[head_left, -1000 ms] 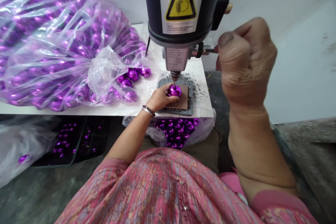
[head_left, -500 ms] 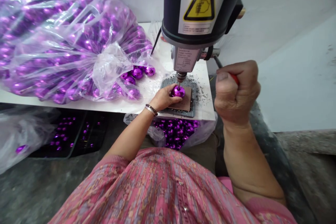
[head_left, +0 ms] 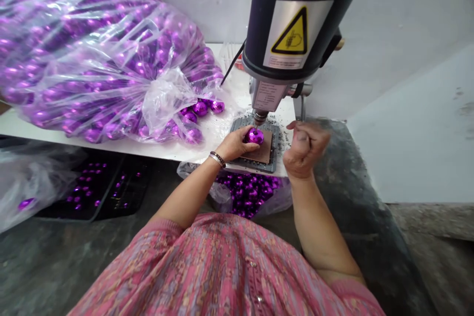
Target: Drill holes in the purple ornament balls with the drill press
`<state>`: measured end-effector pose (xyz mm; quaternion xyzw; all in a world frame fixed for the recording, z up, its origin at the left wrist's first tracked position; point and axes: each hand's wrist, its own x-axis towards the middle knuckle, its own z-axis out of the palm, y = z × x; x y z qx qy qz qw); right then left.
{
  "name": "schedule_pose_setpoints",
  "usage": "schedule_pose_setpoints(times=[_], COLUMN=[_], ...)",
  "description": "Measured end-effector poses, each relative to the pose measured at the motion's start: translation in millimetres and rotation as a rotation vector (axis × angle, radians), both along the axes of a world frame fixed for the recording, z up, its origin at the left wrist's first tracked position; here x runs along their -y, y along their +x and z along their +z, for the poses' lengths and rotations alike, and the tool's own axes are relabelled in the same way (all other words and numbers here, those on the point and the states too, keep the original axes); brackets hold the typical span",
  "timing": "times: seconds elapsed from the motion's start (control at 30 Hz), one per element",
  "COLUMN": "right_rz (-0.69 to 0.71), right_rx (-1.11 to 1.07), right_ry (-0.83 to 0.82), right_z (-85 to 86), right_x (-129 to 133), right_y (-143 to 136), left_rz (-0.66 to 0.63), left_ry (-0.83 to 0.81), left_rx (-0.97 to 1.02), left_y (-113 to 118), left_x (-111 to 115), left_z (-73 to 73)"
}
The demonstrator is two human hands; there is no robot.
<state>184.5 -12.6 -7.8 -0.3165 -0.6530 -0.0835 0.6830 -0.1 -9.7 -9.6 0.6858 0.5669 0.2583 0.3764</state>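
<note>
Between the thumb and fingers of my left hand [head_left: 237, 144] is a shiny purple faceted ball [head_left: 255, 136], with a dark hole at its top. It rests on a brown square board [head_left: 259, 154] on the grey base plate [head_left: 274, 145] of a drill press [head_left: 266, 96]. The chuck [head_left: 260, 117] sits just above the ball. My right hand [head_left: 306, 149], slightly blurred, is closed around the lower end of the drill press lever [head_left: 303, 107]; the grip itself is hidden by the fingers.
A large clear bag of purple balls [head_left: 111, 54] fills the white table's left side, with several loose balls [head_left: 200, 108] by its mouth. Dark shavings surround the base plate. Below the table edge hangs an open bag of balls [head_left: 248, 192]. Black trays [head_left: 107, 192] stand lower left.
My right hand has swung the lever down and inward. The view has shifted, so the drill press shows lower and farther right. My left hand still grips the ball on the board.
</note>
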Motion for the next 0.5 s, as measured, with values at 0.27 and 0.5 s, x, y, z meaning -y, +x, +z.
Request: schedule_pose_setpoints(times=[0.27, 0.5], right_rz=[0.015, 0.043], right_rx=[0.067, -0.115], right_ry=[-0.108, -0.473], right_z=[45.2, 144.0], right_x=[10.3, -6.4], right_y=[10.0, 3.6], left_rz=[0.022, 0.038], left_ry=[0.019, 0.079], left_rx=[-0.053, -0.042], left_y=[1.5, 3.0], left_x=[1.8, 11.0], left_z=[-4.3, -2.5])
